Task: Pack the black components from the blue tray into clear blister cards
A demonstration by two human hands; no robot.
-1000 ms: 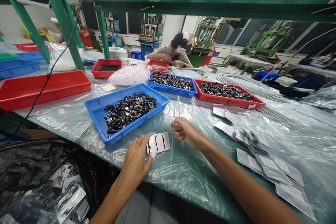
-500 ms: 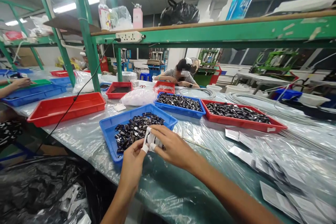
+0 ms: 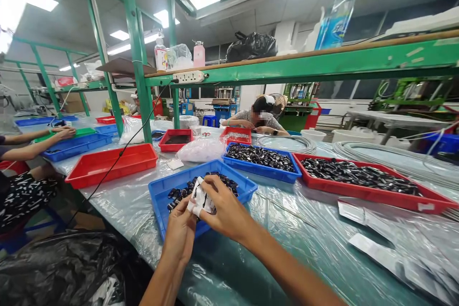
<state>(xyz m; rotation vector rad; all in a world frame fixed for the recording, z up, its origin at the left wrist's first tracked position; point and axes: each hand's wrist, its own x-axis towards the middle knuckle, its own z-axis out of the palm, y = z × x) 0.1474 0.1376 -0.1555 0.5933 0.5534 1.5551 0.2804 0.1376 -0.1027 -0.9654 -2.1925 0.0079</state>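
Observation:
In front of me, a crumpled-looking white piece with black marks is held up between both hands; its exact kind I cannot make out. My left hand pinches its near left edge. Fingers of my right hand curl over the far side, with the thumb below, gripping it as well. White wrapping covers some of my fingertips. Beneath and behind the hands sits a blue tray, holding many small black, shiny parts, partly hidden by the hands.
Behind stand a blue tray and a red tray full of black parts. A red tray lies left, crossed by a black cable. White packets lie right. A black bag is below left. Co-workers sit opposite and left.
My view has shifted up and left, so the table's things appear lower and further right. Both hands still hold the white piece, which now shows more of its face.

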